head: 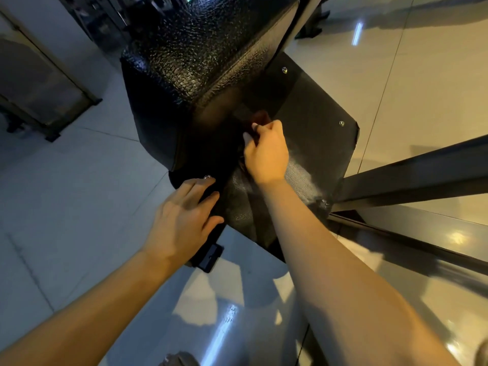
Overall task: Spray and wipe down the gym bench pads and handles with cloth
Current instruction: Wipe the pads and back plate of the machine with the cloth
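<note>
A black textured bench pad [200,48] rises in the middle of the view. Below it lies a flat black plate [311,107] with shiny bolts, and a pale smear marks its near side. My right hand [266,151] is over the plate just under the pad. Its fingers are curled round a small dark bunched thing [261,118] that looks like the cloth, though it is blurred. My left hand [182,220] rests with straight fingers on the plate's near left edge, beside a bolt [208,177]. No spray bottle is in view.
Two dark metal frame bars [412,175] cross at the right. A black foot bracket [211,257] sits on the glossy tiled floor under my left wrist. A dark framed panel [39,83] leans at the far left. More dark equipment stands behind the pad.
</note>
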The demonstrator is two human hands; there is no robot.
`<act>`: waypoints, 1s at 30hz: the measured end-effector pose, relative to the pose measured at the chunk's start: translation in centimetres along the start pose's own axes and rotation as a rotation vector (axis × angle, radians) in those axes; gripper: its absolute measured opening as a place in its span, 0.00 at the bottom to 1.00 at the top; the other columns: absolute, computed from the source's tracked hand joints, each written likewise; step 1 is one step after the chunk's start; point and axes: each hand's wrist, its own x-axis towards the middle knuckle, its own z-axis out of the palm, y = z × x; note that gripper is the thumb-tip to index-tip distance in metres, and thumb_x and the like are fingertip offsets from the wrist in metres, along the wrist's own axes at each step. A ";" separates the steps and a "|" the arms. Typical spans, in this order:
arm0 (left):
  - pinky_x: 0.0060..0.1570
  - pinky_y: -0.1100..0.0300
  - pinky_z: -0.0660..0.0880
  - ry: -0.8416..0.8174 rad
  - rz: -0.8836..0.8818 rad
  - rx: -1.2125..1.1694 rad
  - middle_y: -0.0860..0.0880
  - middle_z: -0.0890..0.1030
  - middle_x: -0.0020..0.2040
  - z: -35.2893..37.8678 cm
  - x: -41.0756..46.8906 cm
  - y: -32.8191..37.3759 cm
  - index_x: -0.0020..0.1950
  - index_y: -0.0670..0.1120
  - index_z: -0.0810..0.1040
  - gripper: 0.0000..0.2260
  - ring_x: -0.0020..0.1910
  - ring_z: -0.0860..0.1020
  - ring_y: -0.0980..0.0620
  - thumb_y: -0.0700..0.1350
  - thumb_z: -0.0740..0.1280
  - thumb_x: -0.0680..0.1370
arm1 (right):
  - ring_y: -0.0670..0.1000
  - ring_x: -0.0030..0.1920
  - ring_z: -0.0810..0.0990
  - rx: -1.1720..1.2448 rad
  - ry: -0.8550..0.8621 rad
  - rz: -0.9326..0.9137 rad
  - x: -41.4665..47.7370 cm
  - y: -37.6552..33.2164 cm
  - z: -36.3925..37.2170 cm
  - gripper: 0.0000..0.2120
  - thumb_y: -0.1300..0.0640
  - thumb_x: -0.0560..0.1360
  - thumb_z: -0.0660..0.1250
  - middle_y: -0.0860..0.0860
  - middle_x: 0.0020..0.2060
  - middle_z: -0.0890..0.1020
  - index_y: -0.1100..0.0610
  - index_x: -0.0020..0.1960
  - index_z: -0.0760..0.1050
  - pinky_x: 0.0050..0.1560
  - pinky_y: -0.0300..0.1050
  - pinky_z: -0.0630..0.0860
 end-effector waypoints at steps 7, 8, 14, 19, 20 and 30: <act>0.59 0.48 0.79 -0.013 0.012 0.004 0.46 0.78 0.68 0.3 0.3 -0.4 0.63 0.42 0.83 0.20 0.68 0.75 0.45 0.51 0.75 0.75 | 0.62 0.49 0.80 -0.171 0.151 0.369 -7.1 11.9 -4.3 0.17 0.49 0.81 0.64 0.55 0.54 0.74 0.56 0.65 0.81 0.53 0.54 0.76; 0.58 0.47 0.79 -0.014 0.014 0.002 0.46 0.79 0.67 0.3 0.4 -0.5 0.63 0.42 0.83 0.20 0.68 0.75 0.45 0.51 0.75 0.75 | 0.64 0.49 0.80 -0.188 0.151 0.445 -7.2 12.2 -4.5 0.17 0.50 0.81 0.63 0.56 0.55 0.74 0.57 0.64 0.81 0.54 0.55 0.76; 0.55 0.44 0.80 0.018 0.033 0.011 0.43 0.82 0.62 0.1 0.4 -0.1 0.59 0.41 0.85 0.19 0.64 0.78 0.42 0.48 0.78 0.72 | 0.55 0.52 0.78 -0.008 0.080 0.072 -7.0 0.9 -0.1 0.13 0.54 0.80 0.67 0.53 0.56 0.75 0.57 0.62 0.81 0.57 0.52 0.77; 0.55 0.45 0.80 0.035 0.057 0.037 0.43 0.82 0.62 0.2 0.6 -0.3 0.59 0.41 0.85 0.19 0.64 0.77 0.41 0.50 0.77 0.72 | 0.53 0.51 0.78 0.059 0.100 -0.102 -7.4 2.6 0.2 0.15 0.55 0.78 0.69 0.52 0.52 0.77 0.57 0.63 0.81 0.54 0.51 0.73; 0.55 0.45 0.80 0.033 0.061 0.040 0.43 0.82 0.62 0.3 0.5 -0.3 0.59 0.41 0.85 0.19 0.65 0.77 0.42 0.50 0.77 0.73 | 0.52 0.51 0.78 0.021 0.120 -0.043 -7.9 4.7 -0.5 0.15 0.54 0.78 0.69 0.51 0.52 0.77 0.56 0.63 0.81 0.55 0.50 0.73; 0.58 0.47 0.78 0.025 0.016 0.003 0.45 0.81 0.65 0.5 0.3 -0.2 0.62 0.42 0.84 0.20 0.68 0.75 0.45 0.51 0.77 0.74 | 0.51 0.48 0.76 -0.071 0.187 0.260 -11.9 6.6 -1.9 0.13 0.55 0.79 0.67 0.49 0.50 0.72 0.59 0.61 0.81 0.51 0.42 0.70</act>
